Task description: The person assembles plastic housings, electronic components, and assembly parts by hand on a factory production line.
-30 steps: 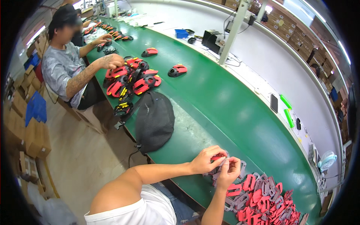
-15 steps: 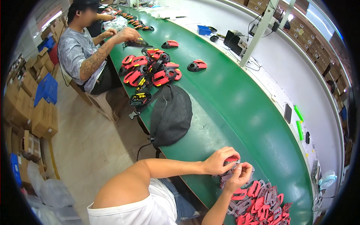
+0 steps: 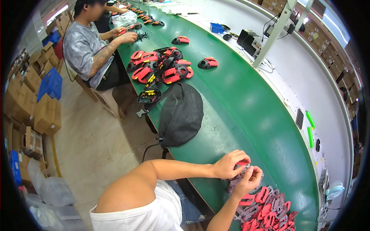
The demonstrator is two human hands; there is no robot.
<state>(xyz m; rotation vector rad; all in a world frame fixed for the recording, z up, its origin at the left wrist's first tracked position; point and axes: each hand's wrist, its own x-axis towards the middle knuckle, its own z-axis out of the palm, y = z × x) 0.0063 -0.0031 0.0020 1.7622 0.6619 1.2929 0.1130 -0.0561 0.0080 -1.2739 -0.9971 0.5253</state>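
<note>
- Both hands are seen at about 5 o'clock in the head view, held close together above the near edge of the green conveyor belt (image 3: 246, 111).
- A small red plastic part (image 3: 242, 163) is pinched between the fingers of the left hand (image 3: 230, 164), just at the fingertips.
- Curled fingers are shown on the right hand (image 3: 249, 180), closed on small grey pieces (image 3: 239, 178) that lie between the two hands; exactly what is gripped cannot be told.
- A heap of red and grey parts (image 3: 268, 210) is spread on the belt just below the hands, toward 5 o'clock.
- A black mesh bag (image 3: 182, 114) is laid on the belt near the centre, well apart from the hands, hanging partly over the belt's left edge.
- A cluster of red-and-black housings (image 3: 160, 67) is gathered at 11 o'clock beyond the bag.
- A seated co-worker in a grey shirt (image 3: 83, 48) is seen at 10 o'clock, with hands on the belt.
- Cardboard boxes (image 3: 36, 107) are stacked at 9 o'clock on the floor.
</note>
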